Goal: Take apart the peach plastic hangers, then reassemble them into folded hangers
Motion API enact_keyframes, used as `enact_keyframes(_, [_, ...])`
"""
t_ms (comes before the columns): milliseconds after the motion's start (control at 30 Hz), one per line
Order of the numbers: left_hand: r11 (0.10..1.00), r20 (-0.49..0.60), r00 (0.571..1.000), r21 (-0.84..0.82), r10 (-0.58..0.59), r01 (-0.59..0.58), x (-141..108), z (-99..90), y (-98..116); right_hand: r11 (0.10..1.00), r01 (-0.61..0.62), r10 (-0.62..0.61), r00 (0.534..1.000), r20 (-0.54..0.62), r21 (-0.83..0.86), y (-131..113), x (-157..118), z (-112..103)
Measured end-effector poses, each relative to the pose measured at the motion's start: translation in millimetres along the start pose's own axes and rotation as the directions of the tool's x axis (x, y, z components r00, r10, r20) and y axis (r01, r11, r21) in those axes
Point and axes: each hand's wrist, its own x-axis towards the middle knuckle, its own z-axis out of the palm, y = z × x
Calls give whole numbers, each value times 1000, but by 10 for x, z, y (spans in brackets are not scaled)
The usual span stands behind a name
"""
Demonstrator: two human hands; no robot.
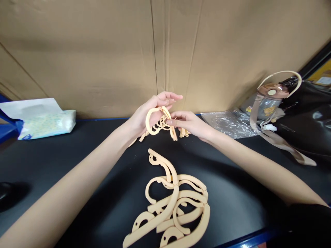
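Both my hands are raised above the far part of the black table, around one beige folding clothes hanger point(172, 132). My right hand point(190, 124) pinches the hanger's folded arms between thumb and fingers. On the other side, my left hand point(148, 109) curls around the upper end, with its forefinger reaching out to the right; the hook hangs in front of its palm. Part of the left grip is hidden. Nearer to me lies a loose stack of several beige folding hangers point(165, 203), with arms unfolded. More beige hangers point(163, 123) lie behind my hands, partly covered by them.
A cardboard wall point(103, 62) closes off the back of the table point(103, 179). At left is a pack of wipes point(49, 122) with a white sheet on it. Clear plastic film point(224, 124), a strapped water bottle point(269, 103) and a black bag point(305, 120) are at right.
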Motion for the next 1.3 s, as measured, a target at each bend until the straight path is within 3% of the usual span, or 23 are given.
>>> enact_keyframes(100, [997,4,997,18,-79,78,3,-93,7,995,60,-55,997,-59,84,5,43,-150])
enact_keyframes(233, [974,-62,981,122,-182,188,7,-244,-48,997,39,-24,972,-234,61,18,103,-414])
enact_keyframes(333, [960,-119,977,198,-176,198,3,-291,-111,995,30,-56,954,-296,-91,18,116,-510])
enact_keyframes(400, [951,-152,975,239,-164,197,-2,-274,-134,945,58,-158,942,-296,-322,-4,97,-495])
enact_keyframes(467, [942,-170,972,265,-165,206,-8,-229,-135,757,74,-301,921,-247,-649,-48,56,-434])
enact_keyframes(533, [934,-168,970,282,-177,220,-16,-173,-113,429,59,-391,912,-126,-901,-103,2,-350])
enact_keyframes(600, [925,-152,969,298,-196,234,-25,-120,-75,140,71,-378,926,13,-988,-153,-50,-263])
enact_keyframes(633, [920,-141,968,308,-206,241,-30,-95,-52,53,91,-360,931,66,-994,-171,-72,-223])
enact_keyframes(700, [909,-123,967,332,-224,253,-39,-44,-12,-14,121,-340,933,119,-993,-184,-100,-151])
enact_keyframes(767, [894,-127,965,364,-230,261,-45,14,4,23,103,-326,941,90,-994,-168,-103,-97])
enact_keyframes(867, [865,-182,962,428,-202,262,-55,111,-42,162,27,-243,970,-14,-986,-120,-64,-85])
enact_keyframes(1033, [825,-263,952,496,-156,272,-55,139,-163,284,-120,-186,966,-177,-951,-132,25,-332])
enact_keyframes(1100, [824,-299,943,491,-145,283,-18,55,-169,441,-137,-174,956,-235,-887,-168,33,-449])
enact_keyframes(1200, [812,-369,919,487,-142,321,90,-136,-197,807,-88,-92,958,-271,-584,-200,33,-523])
enact_keyframes(1233, [798,-388,908,491,-158,349,133,-200,-228,890,-76,-64,956,-288,-449,-200,37,-521])
enact_keyframes(1300, [751,-425,881,507,-210,423,207,-307,-325,965,-67,-22,943,-332,-254,-190,55,-497])
